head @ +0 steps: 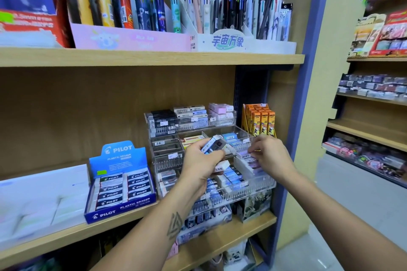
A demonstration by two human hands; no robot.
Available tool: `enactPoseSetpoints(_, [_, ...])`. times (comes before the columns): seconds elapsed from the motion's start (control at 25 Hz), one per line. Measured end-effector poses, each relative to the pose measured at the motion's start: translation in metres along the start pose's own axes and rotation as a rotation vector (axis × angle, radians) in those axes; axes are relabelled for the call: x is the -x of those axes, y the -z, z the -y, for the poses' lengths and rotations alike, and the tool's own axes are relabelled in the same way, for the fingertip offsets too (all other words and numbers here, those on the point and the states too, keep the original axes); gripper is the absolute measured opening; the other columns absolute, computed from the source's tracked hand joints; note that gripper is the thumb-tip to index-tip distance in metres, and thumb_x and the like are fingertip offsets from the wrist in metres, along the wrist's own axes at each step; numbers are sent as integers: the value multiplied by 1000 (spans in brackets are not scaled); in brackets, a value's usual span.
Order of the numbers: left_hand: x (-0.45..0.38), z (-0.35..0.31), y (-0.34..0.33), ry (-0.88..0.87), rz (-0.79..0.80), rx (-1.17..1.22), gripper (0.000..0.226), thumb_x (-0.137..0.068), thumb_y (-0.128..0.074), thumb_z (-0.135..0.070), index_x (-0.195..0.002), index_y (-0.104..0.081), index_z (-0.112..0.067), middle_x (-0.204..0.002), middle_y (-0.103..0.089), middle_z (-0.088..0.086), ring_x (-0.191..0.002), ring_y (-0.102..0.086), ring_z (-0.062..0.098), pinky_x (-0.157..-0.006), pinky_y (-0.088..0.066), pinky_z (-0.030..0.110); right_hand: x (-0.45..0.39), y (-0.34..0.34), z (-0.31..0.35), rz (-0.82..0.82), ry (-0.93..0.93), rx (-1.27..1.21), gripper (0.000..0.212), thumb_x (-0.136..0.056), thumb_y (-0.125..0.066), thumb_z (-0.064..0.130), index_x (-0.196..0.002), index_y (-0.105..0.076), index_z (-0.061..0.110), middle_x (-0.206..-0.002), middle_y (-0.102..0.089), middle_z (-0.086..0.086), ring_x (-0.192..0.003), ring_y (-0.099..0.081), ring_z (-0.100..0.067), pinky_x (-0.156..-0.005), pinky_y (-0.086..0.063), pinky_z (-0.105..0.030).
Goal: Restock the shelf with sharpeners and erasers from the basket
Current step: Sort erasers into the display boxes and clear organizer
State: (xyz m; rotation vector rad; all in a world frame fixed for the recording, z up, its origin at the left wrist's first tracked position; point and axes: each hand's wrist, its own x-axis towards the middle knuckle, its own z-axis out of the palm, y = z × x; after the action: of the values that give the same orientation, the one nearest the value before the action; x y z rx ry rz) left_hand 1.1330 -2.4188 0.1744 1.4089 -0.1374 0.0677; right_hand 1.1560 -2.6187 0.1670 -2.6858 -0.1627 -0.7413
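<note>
Two hands work at the rack (253, 185) on the shelf (220, 229). From the head view, my left hand (199, 160) grips several erasers (214, 144), fingers curled round them. My right hand (267, 154) pinches one eraser (250, 156) at a right-side bin. I'd slide it in flat, label forward, aligned with its neighbours. No basket shows.

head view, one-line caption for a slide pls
Left hand holds several erasers while the right hand places one in the clear tiered organizer.
</note>
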Motion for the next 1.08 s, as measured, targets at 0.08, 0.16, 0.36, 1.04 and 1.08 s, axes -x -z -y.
enactPoseSetpoints(0.08, [0,1,0,-31,2,-21,22,-81,-67,7,-88,-75,-12,-71,-71,2,-57,-62,15,-47,-47,25,2,1,3,-12,21,81,17,-89,-67,6,-99,-78,15,-106,-65,2,-103,-62,-22,-84,-52,-37])
enactPoseSetpoints(0.16, [-2,4,0,-104,3,-69,23,-80,-66,4,-86,-75,-16,-73,-70,4,-61,-59,18,-53,-46,29,9,9,18,0,16,-12,19,-92,-63,9,-104,-76,16,-105,-67,2,-97,-64,-19,-82,-55,-38])
enactPoseSetpoints(0.36, [-6,7,-1,-198,-72,-136,19,-72,-62,-1,-79,-70,-17,-70,-67,6,-63,-55,16,-58,-43,34,35,29,68,438,-129,-955,29,-83,-79,14,-104,-64,0,-83,-72,-17,-72,-69,-26,-64,-56,-30])
enactPoseSetpoints(1.04, [24,-32,45,36,12,88,17,-81,-74,4,-96,-69,-4,-78,-72,10,-59,-63,19,-46,-53,24,33,16,74,155,-92,-1191,30,-76,-72,-17,-101,-67,0,-100,-74,-17,-90,-74,-29,-69,-57,-26])
enactPoseSetpoints(1.08, [24,-31,46,55,8,108,20,-80,-74,7,-96,-69,-4,-79,-72,12,-60,-64,20,-46,-53,23,33,16,75,154,-76,-1153,30,-76,-73,-15,-100,-68,2,-97,-75,-15,-89,-74,-26,-68,-56,-25])
